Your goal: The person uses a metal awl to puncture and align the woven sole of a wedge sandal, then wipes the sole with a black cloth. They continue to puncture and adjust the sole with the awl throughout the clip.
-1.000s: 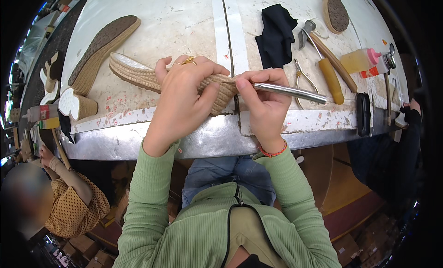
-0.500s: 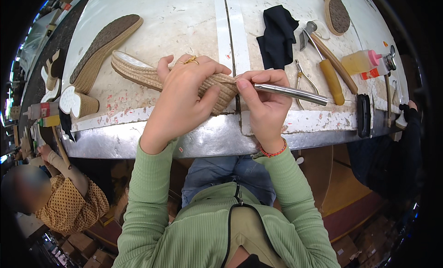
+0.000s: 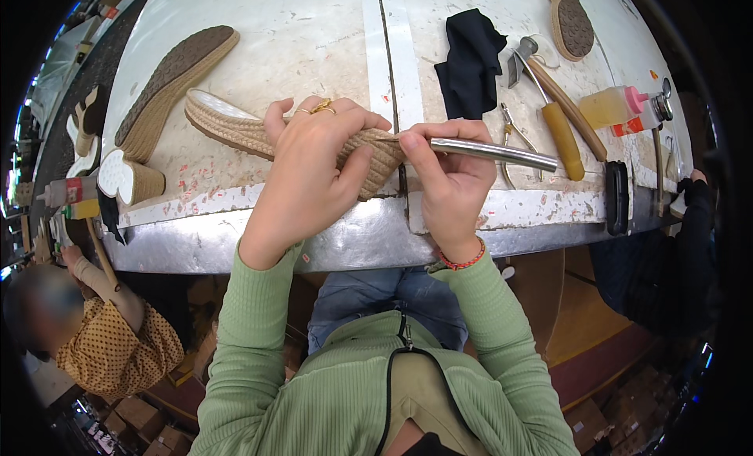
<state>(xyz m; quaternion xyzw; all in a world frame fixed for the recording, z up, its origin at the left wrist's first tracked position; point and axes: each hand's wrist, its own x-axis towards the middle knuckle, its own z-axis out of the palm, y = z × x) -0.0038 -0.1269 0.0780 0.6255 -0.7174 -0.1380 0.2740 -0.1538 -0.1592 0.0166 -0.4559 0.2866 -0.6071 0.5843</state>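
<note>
A braided-rope wedge shoe sole (image 3: pixel 227 130) lies tilted over the table in front of me, its white inner face partly showing. My left hand (image 3: pixel 318 165) wraps over its heel end, fingers on top and thumb on the near side. Pinched in my right hand (image 3: pixel 451 165) is a slim metal rod-shaped tool (image 3: pixel 502 153), its thick silver end pointing right. Its thin end meets the rope at the heel, beside my right thumb; the very tip is hidden. Both hands nearly touch at the heel.
More rope soles (image 3: pixel 176 83) lie at left, one (image 3: pixel 571 24) at far right. Right of my hands are a black cloth (image 3: pixel 471 60), pliers (image 3: pixel 510 138), a hammer (image 3: pixel 576 111), a yellow-handled tool (image 3: pixel 563 138), a squeeze bottle (image 3: pixel 612 107) and a black case (image 3: pixel 617 197). A co-worker (image 3: pixel 118 338) sits at left.
Both hands hold nearly the same pose on the sole and the tool. The view has shifted very slightly, and the co-worker at left has moved a little.
</note>
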